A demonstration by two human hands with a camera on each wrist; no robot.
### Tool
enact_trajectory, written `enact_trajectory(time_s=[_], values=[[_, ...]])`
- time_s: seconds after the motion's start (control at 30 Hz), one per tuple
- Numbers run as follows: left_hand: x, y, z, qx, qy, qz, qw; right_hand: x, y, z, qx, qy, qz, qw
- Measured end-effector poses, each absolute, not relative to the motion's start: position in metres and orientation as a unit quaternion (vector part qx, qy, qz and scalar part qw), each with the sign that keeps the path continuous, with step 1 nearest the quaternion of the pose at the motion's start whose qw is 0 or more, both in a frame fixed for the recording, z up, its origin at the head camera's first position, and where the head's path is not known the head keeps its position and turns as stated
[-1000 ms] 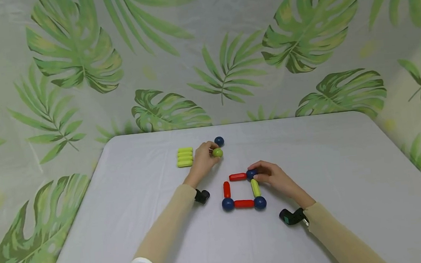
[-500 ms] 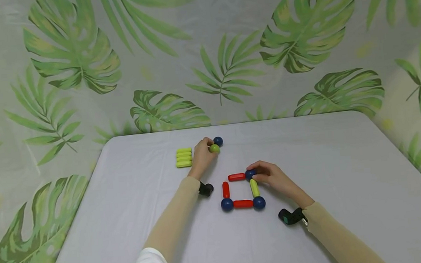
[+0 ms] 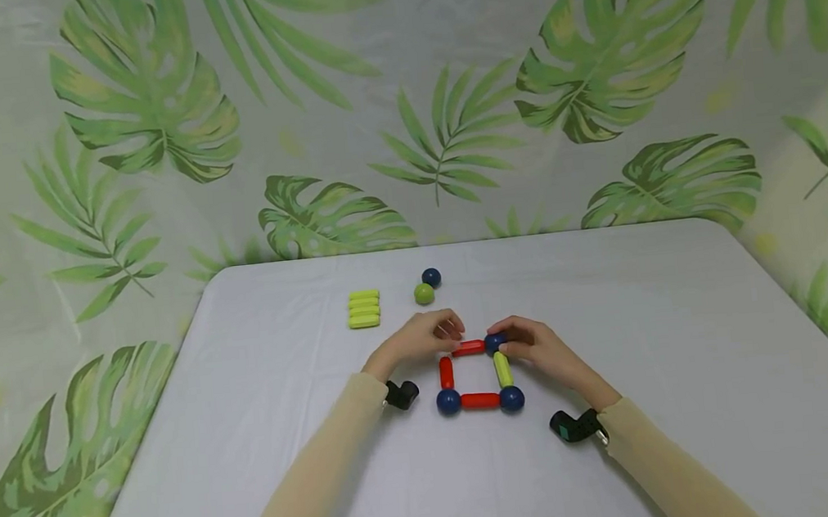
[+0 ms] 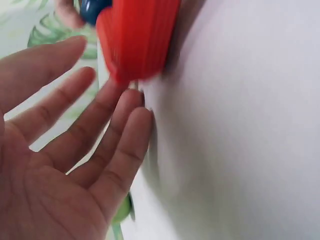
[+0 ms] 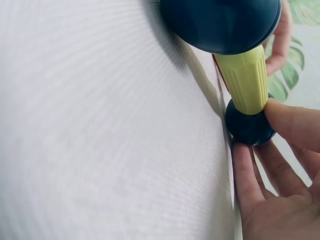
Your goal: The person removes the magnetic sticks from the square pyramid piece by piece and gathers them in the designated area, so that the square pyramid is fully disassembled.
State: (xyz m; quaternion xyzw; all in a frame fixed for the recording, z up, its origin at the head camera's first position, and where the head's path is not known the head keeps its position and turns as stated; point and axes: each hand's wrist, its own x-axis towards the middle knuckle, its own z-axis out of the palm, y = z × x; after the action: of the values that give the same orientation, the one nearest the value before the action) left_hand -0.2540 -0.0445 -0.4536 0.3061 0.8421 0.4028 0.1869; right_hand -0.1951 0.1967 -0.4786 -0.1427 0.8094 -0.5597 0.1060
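On the table lies a square of rods and balls. My right hand [image 3: 543, 354] holds the blue ball [image 5: 245, 131] at its far right corner, thumb on one side and fingers on the other. A yellow-green rod [image 3: 503, 370] runs from that ball to the near right blue ball [image 3: 512, 398]. My left hand [image 3: 419, 337] is at the far left corner, fingers loosely extended with nothing in them, fingertips right at the end of the far red rod [image 3: 470, 347]. The left red rod [image 3: 446, 373] joins the near left blue ball [image 3: 449, 402]; a red rod [image 3: 481, 401] forms the near side.
Behind the left hand, a green ball [image 3: 424, 294] sits beside a dark blue ball [image 3: 431, 277]. Several yellow-green rods [image 3: 364, 322] lie stacked in a row to their left. A leaf-patterned cloth [image 3: 441, 141] hangs beyond the table's far edge.
My left hand has let go of the green ball beside the far blue ball and come nearer, to the square's far left corner. The right hand has stayed on its blue ball.
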Motion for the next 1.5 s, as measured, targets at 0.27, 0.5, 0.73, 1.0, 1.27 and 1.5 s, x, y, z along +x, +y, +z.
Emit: enact_trajectory(time_s=[0.27, 0.5, 0.73, 1.0, 1.27, 1.5], values=[[-0.237, -0.027, -0.458, 0.311, 0.878, 0.332, 0.147, -0.196, 0.199, -0.482, -0.148, 0.801, -0.57, 0.106], [-0.234, -0.03, -0.454, 0.285, 0.906, 0.3, 0.085, -0.194, 0.198, -0.48, -0.143, 0.806, -0.564, 0.107], [-0.237, -0.067, -0.445, 0.281, 0.887, 0.365, 0.032, -0.195, 0.198, -0.481, -0.143, 0.815, -0.553, 0.099], [-0.241, -0.131, -0.445, 0.201, 0.918, 0.341, -0.021, -0.196, 0.199, -0.481, -0.152, 0.809, -0.559, 0.099], [-0.243, -0.151, -0.451, 0.154, 0.94, 0.303, -0.015, -0.196, 0.199, -0.48, -0.15, 0.811, -0.557, 0.097], [-0.246, -0.15, -0.454, 0.136, 0.957, 0.253, -0.036, -0.194, 0.198, -0.479, -0.149, 0.809, -0.56, 0.099]])
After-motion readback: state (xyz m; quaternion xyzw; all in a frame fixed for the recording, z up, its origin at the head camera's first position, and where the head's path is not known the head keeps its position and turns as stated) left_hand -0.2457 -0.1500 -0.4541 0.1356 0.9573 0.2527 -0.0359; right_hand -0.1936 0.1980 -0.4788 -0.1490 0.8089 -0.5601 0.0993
